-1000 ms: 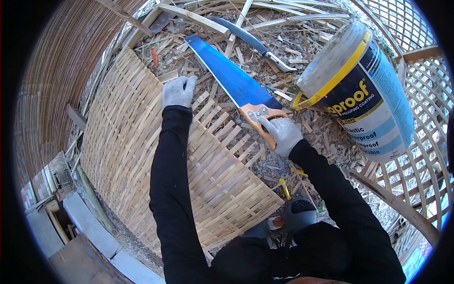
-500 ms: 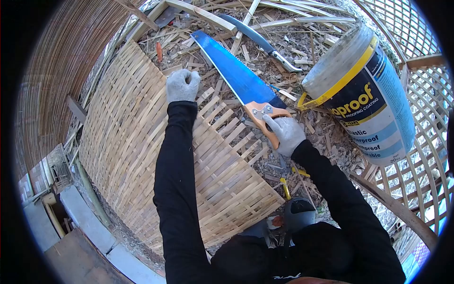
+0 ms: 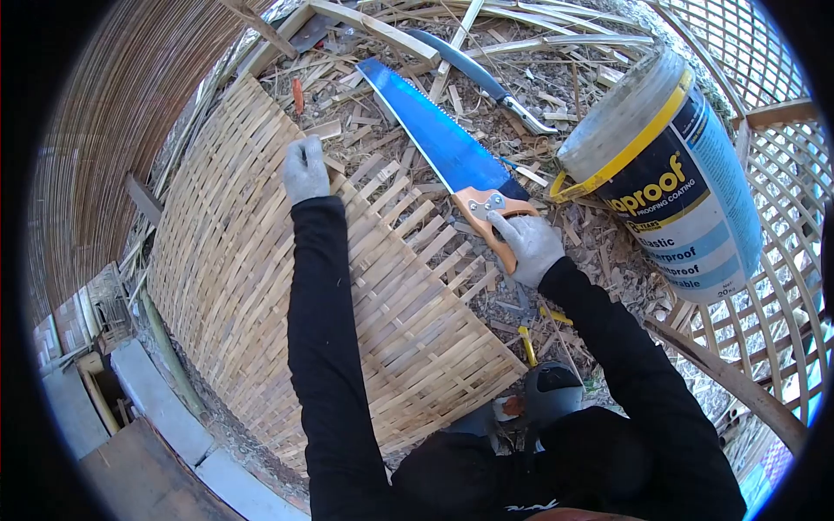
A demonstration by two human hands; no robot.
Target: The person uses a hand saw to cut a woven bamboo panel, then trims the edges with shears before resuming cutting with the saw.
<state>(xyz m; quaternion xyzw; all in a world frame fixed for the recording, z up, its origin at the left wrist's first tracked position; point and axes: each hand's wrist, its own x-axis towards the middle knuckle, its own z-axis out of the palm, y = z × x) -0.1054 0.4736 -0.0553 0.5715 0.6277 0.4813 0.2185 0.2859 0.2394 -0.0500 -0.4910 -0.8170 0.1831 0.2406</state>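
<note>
My right hand (image 3: pixel 534 247), in a grey glove, is wrapped round the wooden handle of a handsaw (image 3: pixel 443 143). Its blue blade lies slanted over wood scraps, tip toward the upper left, apart from the mat. My left hand (image 3: pixel 307 170), also gloved, is over the upper edge of a woven bamboo mat (image 3: pixel 382 304). Its fingers are curled, and whatever they hold is hidden. Loose strip ends stick out along the mat's right edge. A short bamboo offcut (image 3: pixel 326 130) lies just beyond my left hand.
A large coating bucket (image 3: pixel 686 191) lies tilted at the right, beside a lattice fence (image 3: pixel 773 191). A curved blade with a handle (image 3: pixel 478 78) rests beyond the saw. A yellow-handled tool (image 3: pixel 527 346) lies near my foot. Concrete blocks (image 3: pixel 161 395) line the lower left.
My left hand has shifted slightly left along the mat's edge, its fingers turned differently, and the offcut shows more fully. My right hand still holds the handsaw almost in place.
</note>
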